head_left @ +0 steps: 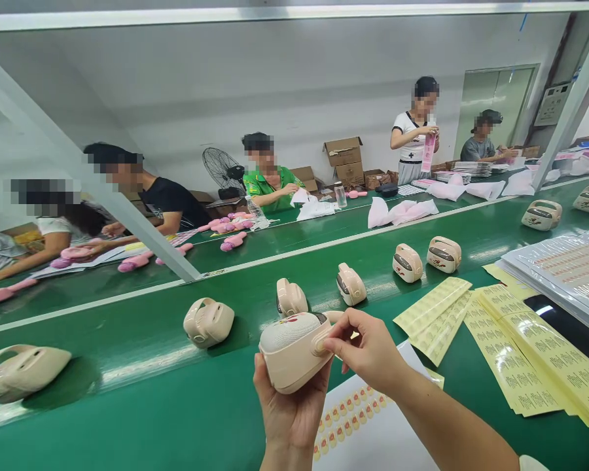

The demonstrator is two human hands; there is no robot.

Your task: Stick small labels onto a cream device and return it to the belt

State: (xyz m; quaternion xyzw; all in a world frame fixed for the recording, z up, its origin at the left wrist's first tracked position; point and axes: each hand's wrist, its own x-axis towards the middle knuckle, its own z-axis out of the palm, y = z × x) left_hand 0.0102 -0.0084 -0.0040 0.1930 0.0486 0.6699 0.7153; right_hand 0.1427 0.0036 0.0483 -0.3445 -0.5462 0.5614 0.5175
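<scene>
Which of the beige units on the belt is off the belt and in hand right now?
The beige unit at bottom centre: the left hand grips it from below and the right hand presses its side. The other units lie untouched on the green belt.

Bright, even overhead light; soft shadows under items. Glare streaks on green belt & plastic sheets. Wide-angle bend at edges, frame bars lean. Faces blurred; foreground sharp.

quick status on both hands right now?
Left hand: closed around the beige speaker-like unit, holding it up from below.
Right hand: fingertips pinched against the unit's side; whether they hold a sticker cannot be told.
</scene>
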